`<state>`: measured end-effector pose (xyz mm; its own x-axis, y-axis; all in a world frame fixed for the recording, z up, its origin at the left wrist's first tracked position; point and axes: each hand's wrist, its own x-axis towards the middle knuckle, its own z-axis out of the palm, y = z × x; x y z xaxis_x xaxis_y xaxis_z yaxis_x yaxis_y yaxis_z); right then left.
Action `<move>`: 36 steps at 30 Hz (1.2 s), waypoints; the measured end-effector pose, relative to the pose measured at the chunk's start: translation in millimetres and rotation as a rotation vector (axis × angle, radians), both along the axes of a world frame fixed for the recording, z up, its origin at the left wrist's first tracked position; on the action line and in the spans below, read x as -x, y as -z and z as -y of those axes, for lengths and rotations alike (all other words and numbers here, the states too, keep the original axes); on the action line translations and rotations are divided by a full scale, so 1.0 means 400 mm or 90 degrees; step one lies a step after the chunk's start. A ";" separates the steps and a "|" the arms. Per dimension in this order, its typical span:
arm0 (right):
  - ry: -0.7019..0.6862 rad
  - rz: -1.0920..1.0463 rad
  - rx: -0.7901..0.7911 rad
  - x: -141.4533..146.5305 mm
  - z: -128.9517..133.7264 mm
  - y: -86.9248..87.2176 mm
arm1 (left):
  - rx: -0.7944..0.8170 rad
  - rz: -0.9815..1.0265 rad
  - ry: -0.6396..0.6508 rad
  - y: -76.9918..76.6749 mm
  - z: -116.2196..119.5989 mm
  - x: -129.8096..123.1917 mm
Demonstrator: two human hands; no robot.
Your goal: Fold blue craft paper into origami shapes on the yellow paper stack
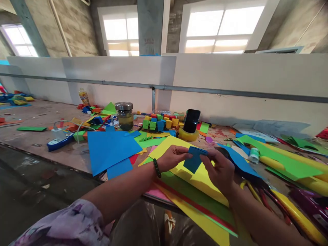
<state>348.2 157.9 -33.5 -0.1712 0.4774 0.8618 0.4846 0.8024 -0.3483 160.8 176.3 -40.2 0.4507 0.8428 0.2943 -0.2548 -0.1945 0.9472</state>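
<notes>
My left hand (pixel 172 158) and my right hand (pixel 220 168) both grip a small folded blue paper piece (pixel 194 159), held just above a yellow sheet (pixel 202 179). The left fingers pinch its left edge and the right fingers hold its right side. A dark bead bracelet (pixel 156 167) circles my left wrist. Under the yellow sheet lie green, red and pink sheets (pixel 202 206) at the table's near edge.
A large blue sheet (pixel 111 148) lies to the left. Behind it stand a glass jar (pixel 124 116), coloured foam cubes (pixel 159 122) and a phone (pixel 191 120) propped in a tape roll. Yellow rolls (pixel 294 164), green paper and a glue bottle (pixel 254 154) lie right.
</notes>
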 end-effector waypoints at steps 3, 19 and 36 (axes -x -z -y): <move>-0.010 -0.022 0.053 0.000 0.004 0.007 | -0.005 0.007 0.013 -0.001 0.001 0.000; -0.172 -0.180 0.243 0.014 0.008 -0.014 | -0.239 -0.281 -0.131 0.013 0.060 -0.033; -0.116 -0.216 0.284 0.003 -0.002 -0.033 | -0.004 0.010 0.049 0.011 0.044 -0.012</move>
